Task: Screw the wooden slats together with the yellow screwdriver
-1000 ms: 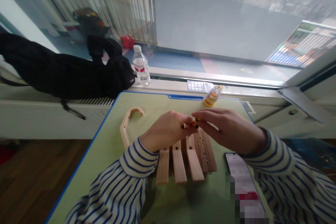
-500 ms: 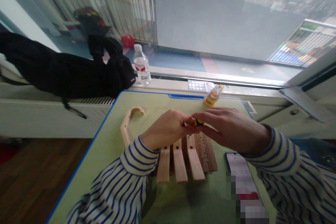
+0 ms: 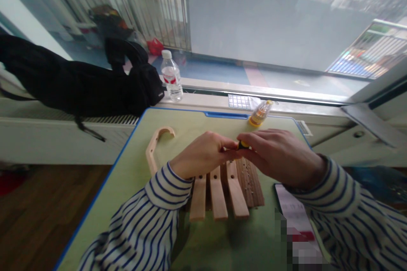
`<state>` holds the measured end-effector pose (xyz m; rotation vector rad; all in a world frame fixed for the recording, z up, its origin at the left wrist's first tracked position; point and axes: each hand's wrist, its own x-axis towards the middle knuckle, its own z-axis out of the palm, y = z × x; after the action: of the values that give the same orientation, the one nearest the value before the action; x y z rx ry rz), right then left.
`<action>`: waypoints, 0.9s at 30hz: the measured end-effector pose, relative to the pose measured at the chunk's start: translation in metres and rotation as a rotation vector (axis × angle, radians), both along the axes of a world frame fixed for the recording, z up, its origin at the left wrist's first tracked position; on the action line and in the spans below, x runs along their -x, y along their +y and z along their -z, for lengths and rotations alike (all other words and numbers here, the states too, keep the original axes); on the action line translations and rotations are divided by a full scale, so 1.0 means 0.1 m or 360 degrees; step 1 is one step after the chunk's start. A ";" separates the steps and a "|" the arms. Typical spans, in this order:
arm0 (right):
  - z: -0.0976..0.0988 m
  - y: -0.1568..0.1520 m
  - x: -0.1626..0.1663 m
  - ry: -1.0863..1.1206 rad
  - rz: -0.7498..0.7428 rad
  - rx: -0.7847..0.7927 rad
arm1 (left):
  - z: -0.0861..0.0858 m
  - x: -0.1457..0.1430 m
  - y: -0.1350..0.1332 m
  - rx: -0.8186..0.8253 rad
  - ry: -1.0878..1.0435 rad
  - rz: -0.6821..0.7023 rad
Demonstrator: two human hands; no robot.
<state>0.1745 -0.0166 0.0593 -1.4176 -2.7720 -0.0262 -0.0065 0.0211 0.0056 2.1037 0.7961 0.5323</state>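
Observation:
My right hand (image 3: 275, 150) is closed around a small screwdriver (image 3: 243, 145) with a yellow and black handle; its tip is hidden. Thumb and fingers pinched, my left hand (image 3: 206, 152) meets the handle from the left, and what lies between its fingertips is hidden. Under both hands three pale, bent wooden strips (image 3: 219, 199) with holes lie side by side on a brown wooden board (image 3: 251, 182). Small specks, perhaps screws or holes, dot the board's right part. A hooked pale wooden piece (image 3: 152, 149) rests to the left, partly behind my left sleeve.
The green table (image 3: 127, 203) has a blue rim. A clear case with a yellow base (image 3: 259, 114) stands at its far edge. A phone (image 3: 294, 211) lies at right. On the sill are a water bottle (image 3: 171, 76), a gridded tray (image 3: 240, 101) and a black bag (image 3: 95, 87).
The screwdriver handle and my right fingers have shifted slightly up and to the right, with the fingers curled more around the handle. My left hand stays nearly in place.

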 end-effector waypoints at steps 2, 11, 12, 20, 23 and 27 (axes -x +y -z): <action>0.00 -0.01 0.01 0.0001 0.0012 -0.0017 | 0.00 0.00 0.00 -0.0024 0.0014 -0.0001; 0.01 -0.01 0.02 0.0029 0.0060 -0.0023 | -0.02 0.00 -0.03 -0.0148 0.0104 -0.0076; 0.01 -0.01 0.02 0.0029 0.0067 -0.0025 | -0.03 0.00 -0.04 -0.0159 0.0107 -0.0096; -0.05 -0.01 0.03 0.0005 0.0080 -0.0001 | -0.07 -0.01 -0.07 -0.0227 0.0162 -0.0150; -0.07 -0.02 0.01 0.0062 0.0027 -0.0003 | -0.07 -0.01 -0.07 -0.0251 0.0179 -0.0153; -0.10 -0.03 -0.03 0.0170 -0.0045 -0.0016 | -0.07 0.01 -0.07 -0.0244 0.0154 -0.0117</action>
<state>0.1777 -0.0194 0.0697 -1.3359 -2.7011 0.0348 -0.0072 0.0143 0.0127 2.2621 0.9163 0.5491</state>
